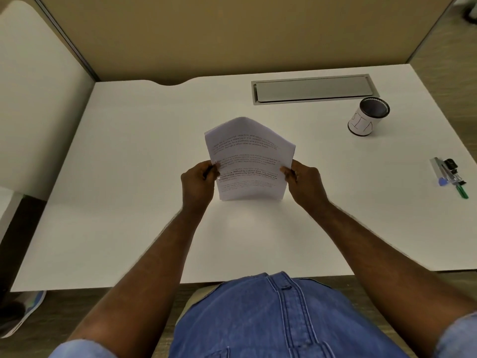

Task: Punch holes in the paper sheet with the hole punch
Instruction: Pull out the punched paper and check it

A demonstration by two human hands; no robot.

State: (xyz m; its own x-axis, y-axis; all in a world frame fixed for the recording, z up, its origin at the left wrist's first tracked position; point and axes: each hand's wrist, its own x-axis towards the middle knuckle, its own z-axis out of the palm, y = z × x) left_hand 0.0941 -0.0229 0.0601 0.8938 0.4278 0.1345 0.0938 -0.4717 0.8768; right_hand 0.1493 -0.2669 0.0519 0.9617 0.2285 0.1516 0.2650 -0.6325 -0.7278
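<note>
White desk (129, 177), paper (249, 161) dead center, stood on its bottom edge. Left hand (197, 183) pinches its 9 o'clock edge, right hand (305, 183) its 3 o'clock. Looks floppy and light, so side edges seem the right grip.

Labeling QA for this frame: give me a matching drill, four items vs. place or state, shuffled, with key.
Column one:
1. paper sheets
2. cup
3. green pen
4. grey tray

Column two:
A. lying at the desk's far right edge
B. held upright, bottom edge on the desk
C. recessed in the desk's back edge
D. standing, dark opening, white label

Pairs: 1-B, 2-D, 3-A, 4-C. The left hand and right hand pinch the sheets' side edges.
</note>
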